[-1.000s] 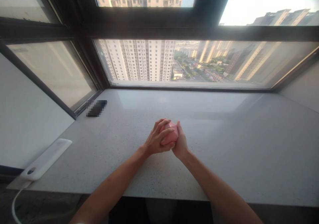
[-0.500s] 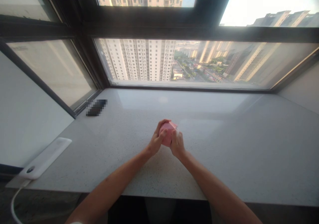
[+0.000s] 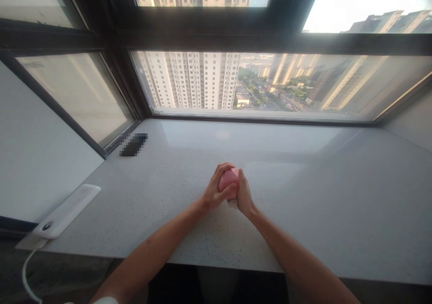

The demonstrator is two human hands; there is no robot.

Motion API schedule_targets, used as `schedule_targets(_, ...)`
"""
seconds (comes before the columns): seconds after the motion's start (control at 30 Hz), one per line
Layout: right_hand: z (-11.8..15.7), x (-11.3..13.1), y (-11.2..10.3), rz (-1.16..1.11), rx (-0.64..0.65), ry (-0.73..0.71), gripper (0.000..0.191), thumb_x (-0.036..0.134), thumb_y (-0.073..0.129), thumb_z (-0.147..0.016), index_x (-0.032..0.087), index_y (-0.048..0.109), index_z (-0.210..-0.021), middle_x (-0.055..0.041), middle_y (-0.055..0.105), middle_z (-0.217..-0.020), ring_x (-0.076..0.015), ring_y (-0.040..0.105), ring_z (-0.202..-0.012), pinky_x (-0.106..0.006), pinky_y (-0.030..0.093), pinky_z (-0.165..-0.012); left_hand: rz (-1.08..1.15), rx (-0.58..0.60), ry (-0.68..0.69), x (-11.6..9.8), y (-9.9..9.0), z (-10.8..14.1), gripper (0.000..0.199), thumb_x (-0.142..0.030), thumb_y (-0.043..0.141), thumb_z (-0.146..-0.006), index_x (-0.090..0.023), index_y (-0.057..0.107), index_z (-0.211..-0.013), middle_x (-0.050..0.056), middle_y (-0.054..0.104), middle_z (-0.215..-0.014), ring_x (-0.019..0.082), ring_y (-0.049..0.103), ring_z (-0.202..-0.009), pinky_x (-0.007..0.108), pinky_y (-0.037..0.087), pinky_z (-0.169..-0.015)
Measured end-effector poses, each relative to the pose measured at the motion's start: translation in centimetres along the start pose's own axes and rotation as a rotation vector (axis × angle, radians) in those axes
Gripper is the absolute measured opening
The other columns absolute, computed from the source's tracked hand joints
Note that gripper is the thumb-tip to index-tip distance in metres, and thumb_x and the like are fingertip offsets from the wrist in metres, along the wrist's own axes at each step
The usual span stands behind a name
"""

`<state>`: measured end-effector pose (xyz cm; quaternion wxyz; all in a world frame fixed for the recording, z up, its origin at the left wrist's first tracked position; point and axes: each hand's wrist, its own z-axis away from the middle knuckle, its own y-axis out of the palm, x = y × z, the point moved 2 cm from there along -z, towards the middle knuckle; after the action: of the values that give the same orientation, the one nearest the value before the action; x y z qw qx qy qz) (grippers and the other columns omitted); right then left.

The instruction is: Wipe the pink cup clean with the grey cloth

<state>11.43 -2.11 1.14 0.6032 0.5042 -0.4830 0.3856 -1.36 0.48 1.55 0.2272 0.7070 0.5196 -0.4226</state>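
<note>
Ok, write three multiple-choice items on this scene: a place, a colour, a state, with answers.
1. Where does the white pad lie on the stone counter?
A. left end
B. right end
C. against the window

2. What colour is the rounded object?
A. blue
B. pink
C. green

3. How do the left hand and right hand stand?
A. both closed around the object
B. both flat on the counter
C. only the right touches it

1: A, it sits by the left wall.
2: B, pink shows between the hands.
3: A, both wrap it.
</note>
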Motion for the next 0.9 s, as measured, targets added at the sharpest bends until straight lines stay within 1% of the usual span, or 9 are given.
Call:
schedule_targets(0.1, 0.2, 0.3, -0.4, 0.213, 0.101, -0.204, 0.066, 0.085, 0.065, -0.086, 0.02, 0.072, -0.079, -0.0031, 0.064, -0.069, -0.0178, 0.055, -0.062, -0.028, 0.045, -0.052, 0.228, -0.072, -0.232, 0.0, 1.1, 0.1, 0.067, -0.069, 0.068, -0.097, -0.019, 0.059, -0.141, 0.014, 0.071, -0.13, 0.032, 0.069, -0.117, 0.044, 0.057, -0.105)
schedule_targets(0.2, 0.1, 0.9, -0.7, 0.354, 0.211, -0.326, 0.069, 0.088, 0.068, -0.081, 0.021, 0.065, -0.066, -0.0018, 0.057, -0.061, -0.016, 0.049, -0.059, -0.028, 0.042, -0.052, 0.323, -0.102, -0.303, 0.0, 1.5, 0.2, 0.064, -0.067, 0.068, -0.096, -0.02, 0.059, -0.139, 0.011, 0.073, -0.121, 0.028, 0.07, -0.106, 0.04, 0.057, -0.096)
schedule_targets(0.27, 0.0, 1.1, -0.6, 0.306, 0.192, -0.249, 0.075, 0.095, 0.062, -0.08, 0.021, 0.064, -0.068, -0.0015, 0.056, -0.059, -0.0154, 0.048, -0.055, -0.028, 0.039, -0.048, 0.273, -0.12, -0.236, -0.1, 1.2, 0.2, 0.058, -0.064, 0.066, -0.1, -0.022, 0.059, -0.139, 0.011, 0.072, -0.124, 0.028, 0.069, -0.109, 0.041, 0.056, -0.1)
schedule_targets(0.4, 0.0, 0.8, 0.0, 0.008, 0.104, 0.061, 0.091, 0.103, 0.028, -0.089, 0.021, 0.067, -0.081, -0.0018, 0.055, -0.056, -0.0183, 0.053, -0.05, -0.028, 0.038, -0.041, -0.025, -0.05, 0.131, -0.7, 0.2, 0.3, 0.059, -0.058, 0.074, -0.095, -0.023, 0.063, -0.141, 0.015, 0.063, -0.142, 0.035, 0.059, -0.136, 0.051, 0.046, -0.119)
schedule_targets(0.47, 0.2, 0.9, 0.2, -0.001, 0.134, 0.041, 0.096, 0.104, 0.019, -0.088, 0.021, 0.067, -0.081, -0.0031, 0.056, -0.057, -0.0199, 0.057, -0.053, -0.029, 0.042, -0.043, -0.076, -0.008, 0.205, -0.8, 0.0, 0.3, 0.061, -0.056, 0.078, -0.092, -0.023, 0.064, -0.141, 0.017, 0.061, -0.145, 0.037, 0.056, -0.14, 0.053, 0.045, -0.121)
schedule_targets(0.53, 0.2, 1.2, 0.0, 0.125, 0.189, -0.101, 0.096, 0.106, 0.025, -0.086, 0.021, 0.068, -0.079, -0.0047, 0.059, -0.061, -0.0202, 0.059, -0.057, -0.029, 0.043, -0.047, 0.037, -0.025, 0.081, -0.6, 0.1, 0.1, 0.056, -0.056, 0.074, -0.096, -0.023, 0.064, -0.14, 0.015, 0.066, -0.139, 0.035, 0.062, -0.132, 0.049, 0.049, -0.116)
schedule_targets(0.6, 0.3, 1.6, -0.2, 0.277, 0.262, -0.247, 0.089, 0.107, 0.047, -0.078, 0.021, 0.067, -0.071, -0.005, 0.061, -0.062, -0.0194, 0.057, -0.061, -0.029, 0.044, -0.051, 0.246, -0.029, -0.158, -0.2, 0.4, -0.1, 0.053, -0.058, 0.066, -0.1, -0.022, 0.062, -0.139, 0.013, 0.073, -0.127, 0.031, 0.07, -0.115, 0.044, 0.055, -0.104)
schedule_targets(0.7, 0.3, 1.6, -0.3, 0.394, 0.303, -0.311, 0.082, 0.103, 0.063, -0.07, 0.023, 0.055, -0.056, -0.0018, 0.051, -0.054, -0.0165, 0.049, -0.057, -0.03, 0.04, -0.052, 0.414, -0.006, -0.352, 0.1, 0.9, 0.0, 0.055, -0.061, 0.063, -0.101, -0.021, 0.061, -0.139, 0.011, 0.078, -0.113, 0.028, 0.074, -0.099, 0.039, 0.057, -0.091)
schedule_targets(0.9, 0.2, 0.7, -0.2, 0.121, 0.033, 0.045, 0.095, 0.104, 0.02, -0.088, 0.021, 0.066, -0.081, -0.0041, 0.058, -0.063, -0.0195, 0.056, -0.056, -0.029, 0.044, -0.047, 0.085, -0.104, 0.034, -1.2, 0.2, 0.1, 0.055, -0.056, 0.081, -0.09, -0.022, 0.071, -0.132, 0.015, 0.068, -0.139, 0.035, 0.062, -0.133, 0.048, 0.046, -0.12)
